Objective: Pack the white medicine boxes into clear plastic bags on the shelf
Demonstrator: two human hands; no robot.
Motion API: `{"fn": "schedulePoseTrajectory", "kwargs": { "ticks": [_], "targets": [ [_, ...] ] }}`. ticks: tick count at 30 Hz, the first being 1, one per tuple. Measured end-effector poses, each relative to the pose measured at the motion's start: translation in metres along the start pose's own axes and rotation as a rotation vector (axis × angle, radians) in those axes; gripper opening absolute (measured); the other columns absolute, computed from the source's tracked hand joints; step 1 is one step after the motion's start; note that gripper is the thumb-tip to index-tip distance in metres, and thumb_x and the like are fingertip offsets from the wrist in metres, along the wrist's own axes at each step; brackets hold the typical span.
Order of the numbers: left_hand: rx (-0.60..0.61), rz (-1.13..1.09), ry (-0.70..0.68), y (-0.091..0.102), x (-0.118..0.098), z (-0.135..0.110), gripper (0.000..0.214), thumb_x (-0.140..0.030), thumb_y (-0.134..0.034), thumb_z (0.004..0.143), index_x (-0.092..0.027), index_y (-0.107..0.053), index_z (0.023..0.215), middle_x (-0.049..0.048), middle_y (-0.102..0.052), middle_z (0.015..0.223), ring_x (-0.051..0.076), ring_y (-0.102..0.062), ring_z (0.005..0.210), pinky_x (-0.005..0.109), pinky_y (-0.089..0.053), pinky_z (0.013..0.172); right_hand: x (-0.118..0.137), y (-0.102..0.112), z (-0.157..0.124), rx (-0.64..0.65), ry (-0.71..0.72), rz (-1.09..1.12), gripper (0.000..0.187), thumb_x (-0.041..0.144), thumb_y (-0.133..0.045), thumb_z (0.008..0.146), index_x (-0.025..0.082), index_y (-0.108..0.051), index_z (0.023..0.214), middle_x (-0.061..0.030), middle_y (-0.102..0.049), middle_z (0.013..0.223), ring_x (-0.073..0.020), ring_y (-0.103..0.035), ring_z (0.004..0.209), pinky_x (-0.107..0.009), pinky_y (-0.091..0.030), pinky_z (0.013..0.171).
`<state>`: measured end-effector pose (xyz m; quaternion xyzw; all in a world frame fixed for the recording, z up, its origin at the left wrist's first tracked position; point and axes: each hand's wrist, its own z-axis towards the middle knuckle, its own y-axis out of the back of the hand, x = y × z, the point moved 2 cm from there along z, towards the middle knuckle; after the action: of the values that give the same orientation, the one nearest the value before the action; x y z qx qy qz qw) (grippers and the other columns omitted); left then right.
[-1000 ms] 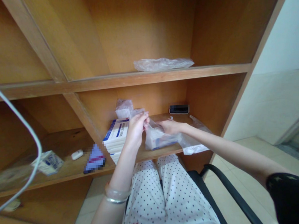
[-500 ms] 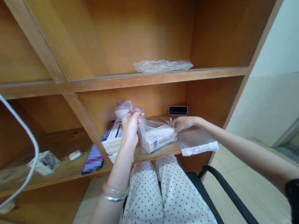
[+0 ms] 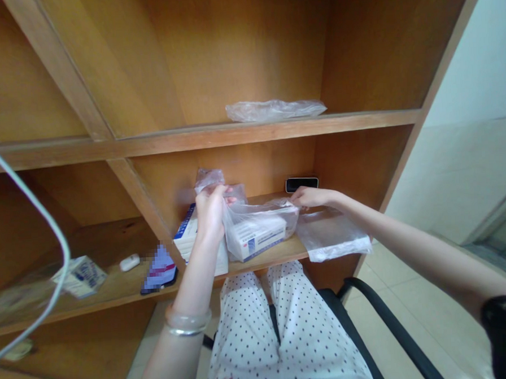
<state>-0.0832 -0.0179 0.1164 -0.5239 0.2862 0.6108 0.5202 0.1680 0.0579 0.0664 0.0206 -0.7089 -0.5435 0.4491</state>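
A clear plastic bag (image 3: 258, 210) is stretched between my two hands above the lower shelf. My left hand (image 3: 211, 210) is closed on the bag's left edge. At the opposite edge, my right hand (image 3: 310, 198) pinches the plastic. Inside the bag lies a white and blue box (image 3: 259, 238), tilted a little and resting near the shelf's front. Partly behind my left forearm stands a stack of white and blue boxes (image 3: 187, 229). A flat clear bag (image 3: 334, 233) lies below my right wrist, its end hanging over the shelf edge.
A dark-screened device (image 3: 302, 183) leans at the back. Another crumpled bag (image 3: 274, 110) lies on the upper shelf. In the left compartment are a carton (image 3: 81, 276), a small white case (image 3: 129, 262) and a phone (image 3: 159, 271). A white cable (image 3: 46, 223) hangs at far left.
My left hand has moved left and my right hand slightly up, so the bag is pulled wider. The box inside has shifted a little to the left.
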Motion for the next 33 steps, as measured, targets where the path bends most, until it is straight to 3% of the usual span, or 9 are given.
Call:
{"fn": "schedulePoseTrajectory", "kwargs": {
  "ticks": [4,10,16,20,22,24,27,30,33],
  "targets": [
    [0.021,0.07,0.007,0.004,-0.005,0.002,0.015,-0.021,-0.058,0.063,-0.013,-0.057,0.076,0.0008,-0.057,0.067,0.007,-0.052,0.05,0.02,-0.043,0.051,0.008,0.01,0.0,-0.094,0.064,0.321,0.014,0.02,-0.045,0.068,0.018,-0.058,0.072,-0.0047,-0.065,0.09,-0.0197,-0.058,0.084,-0.034,-0.045,0.077],
    [0.073,0.175,-0.081,0.002,-0.001,0.011,0.011,-0.019,-0.055,0.064,-0.013,-0.06,0.071,0.0009,-0.056,0.065,0.008,-0.049,0.05,0.022,-0.042,0.052,0.036,0.016,0.002,-0.149,0.084,0.801,0.012,0.027,-0.049,0.072,0.019,-0.056,0.077,-0.0067,-0.064,0.108,-0.0227,-0.053,0.113,-0.041,-0.038,0.097],
    [0.108,0.466,-0.392,-0.016,0.016,0.018,0.015,-0.017,-0.049,0.074,-0.016,-0.064,0.078,0.0047,-0.067,0.087,0.017,-0.06,0.088,0.031,-0.042,0.089,0.068,-0.002,0.007,-0.254,0.142,0.735,0.022,0.031,-0.057,0.075,0.016,-0.054,0.091,-0.0087,-0.062,0.102,-0.0174,-0.061,0.082,-0.036,-0.045,0.089],
    [0.229,0.429,-0.395,-0.031,0.038,0.013,0.02,-0.015,-0.043,0.081,-0.02,-0.058,0.094,0.0047,-0.065,0.102,0.016,-0.059,0.097,0.031,-0.041,0.092,0.076,-0.023,0.02,-0.397,0.053,0.578,0.032,0.039,-0.055,0.079,0.016,-0.054,0.102,-0.01,-0.057,0.109,-0.0166,-0.057,0.08,-0.031,-0.049,0.076],
    [0.266,0.395,-0.397,-0.036,0.045,0.007,0.024,-0.014,-0.042,0.082,-0.021,-0.056,0.101,0.0048,-0.063,0.106,0.016,-0.058,0.101,0.03,-0.041,0.093,0.074,-0.036,0.031,-0.403,0.024,0.529,0.034,0.041,-0.05,0.082,0.016,-0.054,0.105,-0.01,-0.058,0.103,-0.0159,-0.055,0.075,-0.029,-0.048,0.066],
    [0.278,0.391,-0.367,-0.037,0.051,0.001,0.03,-0.011,-0.039,0.082,-0.022,-0.054,0.106,0.0046,-0.064,0.1,0.016,-0.06,0.095,0.029,-0.045,0.087,0.07,-0.051,0.045,-0.347,0.06,0.56,0.034,0.043,-0.044,0.084,0.016,-0.055,0.102,-0.0074,-0.06,0.087,-0.0137,-0.05,0.063,-0.027,-0.044,0.055],
    [0.32,0.411,-0.217,-0.035,0.058,-0.003,0.039,-0.009,-0.035,0.082,-0.02,-0.05,0.116,0.0007,-0.062,0.072,0.014,-0.061,0.064,0.026,-0.05,0.064,0.062,-0.071,0.067,-0.316,0.137,0.766,0.034,0.044,-0.039,0.085,0.016,-0.057,0.088,-0.0004,-0.05,0.058,-0.0113,-0.039,0.047,-0.024,-0.032,0.043],
    [0.376,0.409,-0.117,-0.034,0.063,0.0,0.04,-0.011,-0.034,0.083,-0.019,-0.047,0.12,-0.0042,-0.052,0.055,0.012,-0.054,0.046,0.023,-0.047,0.049,0.056,-0.08,0.082,-0.331,0.15,0.889,0.036,0.045,-0.035,0.084,0.017,-0.055,0.077,0.0031,-0.042,0.047,-0.0107,-0.035,0.042,-0.023,-0.027,0.04],
    [0.422,0.415,-0.126,-0.035,0.065,0.004,0.04,-0.011,-0.035,0.083,-0.02,-0.047,0.12,-0.0052,-0.051,0.052,0.012,-0.053,0.043,0.022,-0.045,0.048,0.055,-0.08,0.088,-0.318,0.154,0.936,0.039,0.046,-0.031,0.085,0.018,-0.054,0.072,0.0035,-0.04,0.044,-0.0107,-0.033,0.04,-0.023,-0.027,0.039]
  ]
}}
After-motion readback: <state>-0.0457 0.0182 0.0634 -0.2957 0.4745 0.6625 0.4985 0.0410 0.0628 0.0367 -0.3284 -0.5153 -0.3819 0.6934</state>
